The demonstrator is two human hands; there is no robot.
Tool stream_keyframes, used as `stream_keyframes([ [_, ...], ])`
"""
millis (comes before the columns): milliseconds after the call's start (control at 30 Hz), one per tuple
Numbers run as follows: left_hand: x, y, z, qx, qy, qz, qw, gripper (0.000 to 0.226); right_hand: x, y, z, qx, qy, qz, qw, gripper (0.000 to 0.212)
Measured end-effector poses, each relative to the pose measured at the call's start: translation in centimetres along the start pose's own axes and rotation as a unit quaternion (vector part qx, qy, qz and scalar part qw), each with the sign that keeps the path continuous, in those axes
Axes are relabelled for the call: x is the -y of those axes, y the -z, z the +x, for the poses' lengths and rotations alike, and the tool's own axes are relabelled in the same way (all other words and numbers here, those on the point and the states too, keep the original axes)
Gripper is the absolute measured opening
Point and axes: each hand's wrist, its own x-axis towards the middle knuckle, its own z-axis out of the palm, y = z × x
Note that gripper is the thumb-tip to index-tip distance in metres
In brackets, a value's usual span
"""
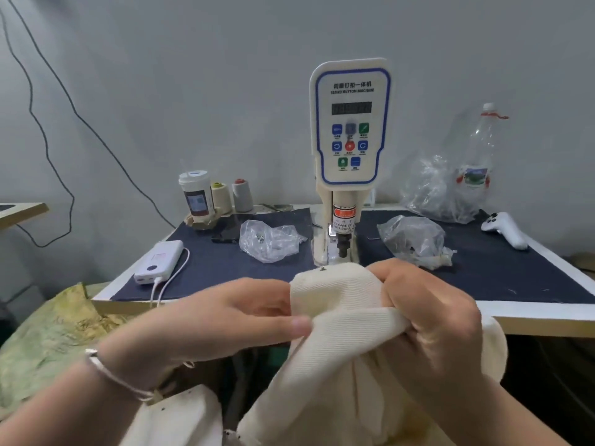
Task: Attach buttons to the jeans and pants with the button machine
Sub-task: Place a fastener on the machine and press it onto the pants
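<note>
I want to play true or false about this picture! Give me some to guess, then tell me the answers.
1. Both hands hold cream cloth. True: the left hand and the right hand grip it.
2. The machine is pink. False: it is white with blue trim.
3. A power bank lies left of the machine. True.
4. The bottle lies flat. False: it stands upright.
5. The cloth is under the machine's punch. False: it is held in front.
</note>
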Motion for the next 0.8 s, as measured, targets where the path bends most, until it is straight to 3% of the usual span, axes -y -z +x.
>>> stream_keyframes([
  [133, 0.4, -2.3, 3.1, -0.067, -0.022, -0.140, 0.988, 0.031, -0.9, 0.3, 0.5, -0.008, 0.003, -0.061, 0.998, 0.015],
  [267, 0.7, -1.5, 3.0, -0.133, -0.096, -0.201, 0.966, 0.026, -1.9, 0.9, 0.6, 0.009, -0.005, -0.115, 0.993, 0.015],
  [333, 0.5, -1.2, 2.9, -0.147, -0.122, -0.229, 0.955, 0.020, -2.0, 1.4, 0.8, 0.051, 0.008, -0.109, 0.993, 0.021],
  [400, 0.0, -0.8, 2.7, -0.146, -0.135, -0.258, 0.946, 0.015, -1.9, 2.3, 1.5, 0.145, -0.009, 0.007, 0.989, 0.023],
  [500, -1.4, 0.0, 2.1, -0.111, -0.148, -0.270, 0.945, 0.017, -1.4, 3.7, 3.5, 0.216, -0.161, 0.301, 0.915, 0.028],
  [567, -2.7, 0.2, 1.9, -0.044, -0.145, -0.245, 0.958, 0.021, -1.4, 3.8, 4.8, 0.213, -0.241, 0.394, 0.861, 0.050],
  [633, -3.7, 0.2, 1.9, 0.005, -0.140, -0.225, 0.964, 0.022, -1.3, 3.3, 5.9, 0.261, -0.296, 0.451, 0.801, 0.057],
  [700, -4.3, 0.2, 1.8, 0.020, -0.140, -0.222, 0.965, 0.025, -1.2, 3.0, 6.6, 0.319, -0.331, 0.473, 0.752, 0.041],
  [800, -4.2, 0.7, 1.1, 0.017, -0.134, -0.199, 0.971, 0.021, -1.1, 3.6, 7.2, 0.332, -0.353, 0.473, 0.736, 0.014],
])
